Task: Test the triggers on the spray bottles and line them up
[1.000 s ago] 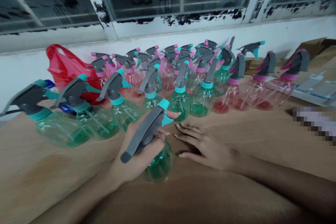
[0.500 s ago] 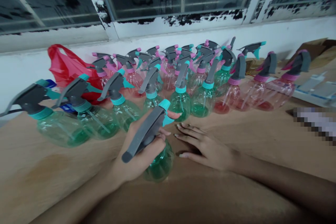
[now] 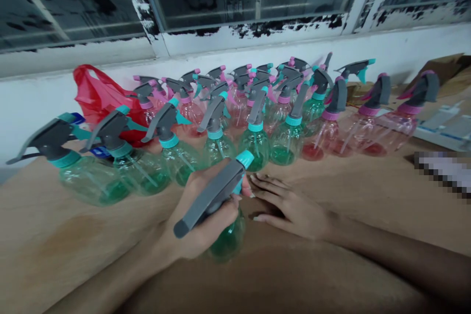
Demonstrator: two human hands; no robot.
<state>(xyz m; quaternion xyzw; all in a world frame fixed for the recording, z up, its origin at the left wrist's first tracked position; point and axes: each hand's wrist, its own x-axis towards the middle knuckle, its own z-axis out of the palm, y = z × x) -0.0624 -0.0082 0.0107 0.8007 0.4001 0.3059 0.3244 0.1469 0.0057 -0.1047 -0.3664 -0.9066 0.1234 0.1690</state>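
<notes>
My left hand [image 3: 202, 221] is closed around the neck of a green spray bottle [image 3: 228, 241]. Its grey sprayer head with a teal nozzle rises above my fingers and points away to the right, and my fingers are at the teal trigger. The collar is hidden in my grip. Just right of this bottle, my right hand [image 3: 287, 206] lies on the wooden table [image 3: 353, 191] with its fingers stretched out, holding nothing. Beyond both hands stands a front row of similar bottles, among them a teal-collared spray bottle [image 3: 254, 147] with a little green at its bottom.
Pink spray bottles [image 3: 319, 137] continue the row to the right, with several more packed behind. A red plastic bag [image 3: 99, 98] stands back left. At the right are a cardboard box [image 3: 447, 73] and a pale tray [image 3: 441, 132]. A white wall with windows closes off the back.
My left hand and the sprayer head have shifted slightly down and right, and the fingers at the trigger have drawn in. My right hand stays in place. The view has shifted slightly.
</notes>
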